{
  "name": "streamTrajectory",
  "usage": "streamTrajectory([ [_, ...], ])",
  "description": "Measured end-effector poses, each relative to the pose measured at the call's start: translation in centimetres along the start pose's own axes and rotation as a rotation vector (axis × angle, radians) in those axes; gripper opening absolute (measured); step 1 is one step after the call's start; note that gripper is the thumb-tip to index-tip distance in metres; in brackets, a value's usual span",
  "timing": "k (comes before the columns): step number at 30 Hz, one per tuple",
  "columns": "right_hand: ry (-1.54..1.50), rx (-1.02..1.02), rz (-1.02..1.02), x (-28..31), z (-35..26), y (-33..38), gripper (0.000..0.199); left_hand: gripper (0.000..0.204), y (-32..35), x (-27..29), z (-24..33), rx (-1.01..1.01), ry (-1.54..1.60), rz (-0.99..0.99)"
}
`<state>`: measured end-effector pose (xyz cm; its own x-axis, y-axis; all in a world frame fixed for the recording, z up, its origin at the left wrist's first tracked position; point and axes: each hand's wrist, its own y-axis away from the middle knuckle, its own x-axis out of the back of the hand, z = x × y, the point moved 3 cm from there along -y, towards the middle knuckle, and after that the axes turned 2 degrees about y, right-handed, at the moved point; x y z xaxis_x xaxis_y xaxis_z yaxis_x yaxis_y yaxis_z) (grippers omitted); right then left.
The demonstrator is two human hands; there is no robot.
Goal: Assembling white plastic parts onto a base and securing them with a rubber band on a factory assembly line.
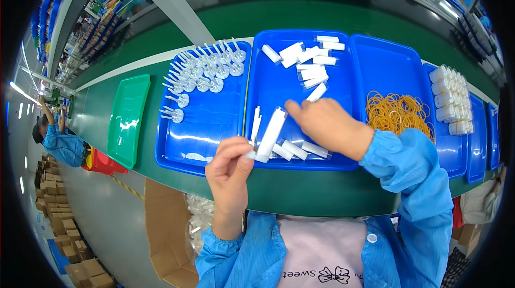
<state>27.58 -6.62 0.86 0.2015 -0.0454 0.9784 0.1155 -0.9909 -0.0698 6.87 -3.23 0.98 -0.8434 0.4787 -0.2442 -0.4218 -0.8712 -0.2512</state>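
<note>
My left hand [232,163] grips the lower end of a bunch of white plastic tubes [270,133] that slants up over the middle blue tray [273,86]. My right hand [323,122] reaches in from the right, its forefinger touching the upper end of the bunch. More loose white tubes [311,61] lie at the far end of that tray, and a few [300,150] lie by its near rim under my right hand. In the left blue tray [201,127], several small white stemmed caps [206,68] stand in rows.
A blue tray on the right holds a heap of yellow rubber bands [397,112]. Bundled white tubes [451,100] are stacked in the tray beyond it. An empty green tray [127,119] lies at the left on the green conveyor belt [322,19]. An open cardboard box [166,234] stands below; another person [59,140] sits far left.
</note>
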Motion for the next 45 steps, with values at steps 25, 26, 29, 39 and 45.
streamTrajectory([
  [25,-1.446,-0.203,0.166,4.9,3.6,1.6,0.021,0.020,0.7,-3.2,2.6,-0.095,-0.388,-0.189],
  [26,-1.460,-0.184,0.118,5.1,3.8,1.5,0.021,0.020,0.7,-3.3,2.7,-0.104,-0.412,-0.220],
  [29,-1.462,-0.160,0.000,5.5,3.9,1.8,0.021,0.021,0.8,-3.4,3.1,-0.095,-0.472,-0.309],
  [39,-1.260,-0.145,0.111,5.9,0.4,3.1,0.016,0.049,1.0,-3.5,2.1,-0.163,-0.327,-0.170],
  [45,-1.394,-0.212,0.113,5.2,-0.9,3.4,0.020,0.043,1.5,-2.9,1.0,-0.023,-0.246,-0.156],
])
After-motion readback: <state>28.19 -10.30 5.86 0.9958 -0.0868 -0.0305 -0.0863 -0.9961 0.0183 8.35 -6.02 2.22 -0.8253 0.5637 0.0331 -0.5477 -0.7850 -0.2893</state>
